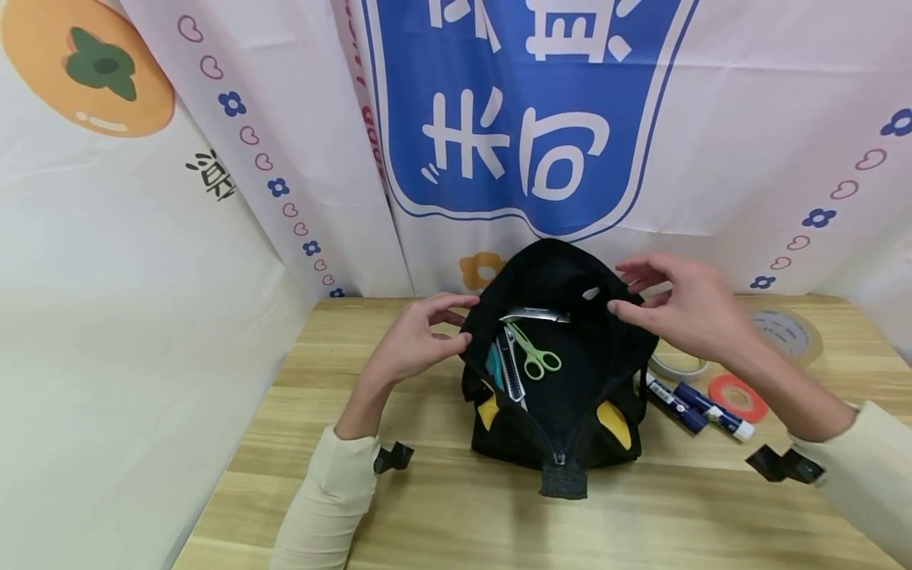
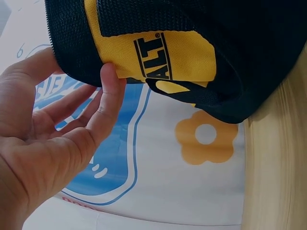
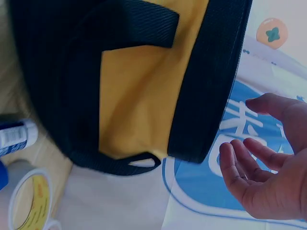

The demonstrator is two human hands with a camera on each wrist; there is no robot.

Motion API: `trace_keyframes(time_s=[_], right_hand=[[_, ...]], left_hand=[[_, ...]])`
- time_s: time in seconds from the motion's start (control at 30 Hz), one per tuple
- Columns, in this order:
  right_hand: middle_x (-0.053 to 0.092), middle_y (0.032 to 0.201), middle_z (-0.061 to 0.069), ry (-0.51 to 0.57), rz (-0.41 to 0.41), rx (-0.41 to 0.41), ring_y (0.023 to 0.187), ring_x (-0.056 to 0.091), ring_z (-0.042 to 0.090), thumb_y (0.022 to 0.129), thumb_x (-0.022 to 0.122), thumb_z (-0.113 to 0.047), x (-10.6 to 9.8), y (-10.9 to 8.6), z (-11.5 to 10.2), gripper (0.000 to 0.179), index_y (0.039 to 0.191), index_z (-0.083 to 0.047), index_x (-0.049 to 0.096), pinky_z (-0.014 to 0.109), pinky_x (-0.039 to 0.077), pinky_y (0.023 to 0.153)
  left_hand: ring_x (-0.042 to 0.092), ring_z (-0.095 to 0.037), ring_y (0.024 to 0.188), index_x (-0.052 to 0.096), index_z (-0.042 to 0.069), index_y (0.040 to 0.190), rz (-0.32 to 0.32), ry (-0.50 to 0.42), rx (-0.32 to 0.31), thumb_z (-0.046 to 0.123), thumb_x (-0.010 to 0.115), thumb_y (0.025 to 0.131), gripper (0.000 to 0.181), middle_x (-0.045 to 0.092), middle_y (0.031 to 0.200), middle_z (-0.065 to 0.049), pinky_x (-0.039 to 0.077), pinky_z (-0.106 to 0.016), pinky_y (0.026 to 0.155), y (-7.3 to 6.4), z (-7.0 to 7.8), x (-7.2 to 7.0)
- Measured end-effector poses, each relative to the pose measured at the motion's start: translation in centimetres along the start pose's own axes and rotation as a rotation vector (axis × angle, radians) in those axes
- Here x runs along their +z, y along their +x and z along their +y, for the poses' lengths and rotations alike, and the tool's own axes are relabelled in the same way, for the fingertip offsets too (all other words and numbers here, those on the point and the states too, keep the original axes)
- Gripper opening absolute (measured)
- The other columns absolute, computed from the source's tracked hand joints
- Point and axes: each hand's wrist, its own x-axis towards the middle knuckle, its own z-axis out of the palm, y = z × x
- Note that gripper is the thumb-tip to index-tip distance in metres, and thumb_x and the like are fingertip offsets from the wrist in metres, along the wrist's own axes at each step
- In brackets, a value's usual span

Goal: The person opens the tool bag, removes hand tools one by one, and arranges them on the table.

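A black tool bag (image 1: 492, 435) with yellow side panels stands with its zipped top spread wide. My left hand (image 1: 416, 336) pinches the left rim; in the left wrist view a finger lies against the yellow panel (image 2: 189, 55). Beside the right rim, my right hand (image 1: 687, 305) has its fingers loosely bent and apart from the bag, with nothing in them. Inside the bag lie green-handled scissors (image 1: 534, 356), a box cutter (image 1: 511, 368), a teal item (image 1: 494, 366) partly hidden, and a slim silver tool (image 1: 537, 315).
Right of the bag on the wooden table (image 1: 285, 475) lie glue sticks (image 1: 677, 410), an orange-red tape ring (image 1: 739, 398), a clear tape roll (image 1: 791, 336) and another tape roll (image 3: 31, 201). A printed cloth (image 1: 712, 158) hangs behind the table.
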Motion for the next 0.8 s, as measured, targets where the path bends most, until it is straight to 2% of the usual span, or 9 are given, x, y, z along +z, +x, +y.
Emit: trace_keyframes(time_s=[0.13, 0.23, 0.4, 0.43, 0.47, 0.53, 0.6, 0.67, 0.8], right_hand=[[0.074, 0.125, 0.018, 0.005, -0.061, -0.013, 0.111, 0.071, 0.032, 0.096, 0.083, -0.025, 0.6, 1.2, -1.1, 0.050, 0.138, -0.004, 0.067, 0.029, 0.064, 0.088], [0.074, 0.127, 0.018, 0.004, -0.118, -0.025, 0.112, 0.071, 0.032, 0.096, 0.082, -0.025, 1.4, 2.1, -1.8, 0.051, 0.139, -0.003, 0.066, 0.050, 0.063, 0.093], [0.074, 0.124, 0.016, -0.041, -0.207, -0.058, 0.111, 0.072, 0.032, 0.093, 0.084, -0.024, 2.8, 3.5, -2.6, 0.051, 0.136, -0.004, 0.067, 0.050, 0.062, 0.095], [0.075, 0.123, 0.015, -0.048, -0.224, -0.058, 0.110, 0.073, 0.031, 0.092, 0.084, -0.025, 3.1, 3.8, -2.7, 0.050, 0.135, -0.004, 0.068, 0.050, 0.061, 0.096], [0.075, 0.122, 0.014, -0.050, -0.242, -0.054, 0.110, 0.072, 0.031, 0.092, 0.084, -0.025, 3.5, 4.0, -2.9, 0.050, 0.135, -0.005, 0.068, 0.049, 0.060, 0.097], [0.076, 0.120, 0.013, -0.055, -0.273, -0.049, 0.110, 0.072, 0.030, 0.092, 0.084, -0.026, 4.0, 4.5, -3.1, 0.049, 0.133, -0.006, 0.069, 0.050, 0.058, 0.099], [0.076, 0.118, 0.012, -0.049, -0.300, -0.047, 0.110, 0.073, 0.030, 0.091, 0.085, -0.026, 4.5, 4.9, -3.2, 0.048, 0.132, -0.006, 0.069, 0.050, 0.058, 0.101], [0.076, 0.118, 0.013, -0.028, -0.324, -0.053, 0.110, 0.074, 0.030, 0.092, 0.085, -0.025, 5.0, 5.3, -3.1, 0.047, 0.132, -0.006, 0.070, 0.050, 0.058, 0.101], [0.076, 0.119, 0.013, 0.008, -0.375, -0.059, 0.109, 0.075, 0.029, 0.092, 0.084, -0.024, 5.9, 6.2, -2.8, 0.047, 0.132, -0.004, 0.070, 0.048, 0.060, 0.101]], left_hand=[[0.072, -0.031, 0.121, 0.067, 0.009, 0.144, 0.006, 0.011, -0.008, 0.002, 0.073, 0.095, 0.050, 0.065, 0.149, -0.009, 0.065, -0.035, 0.092, -0.1, 0.1, -0.2], [0.071, -0.031, 0.122, 0.069, 0.011, 0.143, 0.004, 0.036, -0.005, 0.003, 0.071, 0.096, 0.048, 0.066, 0.149, -0.007, 0.065, -0.037, 0.088, -0.2, 0.1, -0.3], [0.070, -0.030, 0.123, 0.074, 0.012, 0.137, 0.011, 0.104, -0.001, 0.003, 0.067, 0.095, 0.044, 0.069, 0.145, -0.007, 0.060, -0.049, 0.100, -0.2, 0.0, -0.5], [0.070, -0.029, 0.122, 0.075, 0.012, 0.137, 0.019, 0.113, -0.007, 0.004, 0.067, 0.095, 0.043, 0.070, 0.144, -0.006, 0.059, -0.050, 0.097, -0.2, -0.1, -0.5], [0.069, -0.029, 0.122, 0.075, 0.012, 0.137, 0.026, 0.116, -0.015, 0.004, 0.067, 0.095, 0.043, 0.071, 0.143, -0.006, 0.059, -0.047, 0.095, -0.2, 0.0, -0.6], [0.068, -0.028, 0.123, 0.074, 0.013, 0.137, 0.044, 0.110, -0.037, 0.006, 0.067, 0.095, 0.043, 0.071, 0.143, -0.005, 0.059, -0.039, 0.081, -0.3, 0.0, -0.6], [0.067, -0.027, 0.123, 0.074, 0.013, 0.139, 0.062, 0.097, -0.059, 0.008, 0.069, 0.096, 0.043, 0.072, 0.141, -0.005, 0.053, -0.030, 0.069, -0.3, 0.2, -0.7], [0.067, -0.027, 0.123, 0.073, 0.013, 0.140, 0.070, 0.078, -0.075, 0.009, 0.071, 0.096, 0.044, 0.072, 0.141, -0.006, 0.051, -0.027, 0.067, -0.3, 0.3, -0.8], [0.067, -0.027, 0.123, 0.072, 0.013, 0.141, 0.080, 0.066, -0.084, 0.012, 0.076, 0.096, 0.045, 0.071, 0.142, -0.007, 0.054, -0.026, 0.074, -0.3, 0.4, -0.8]])
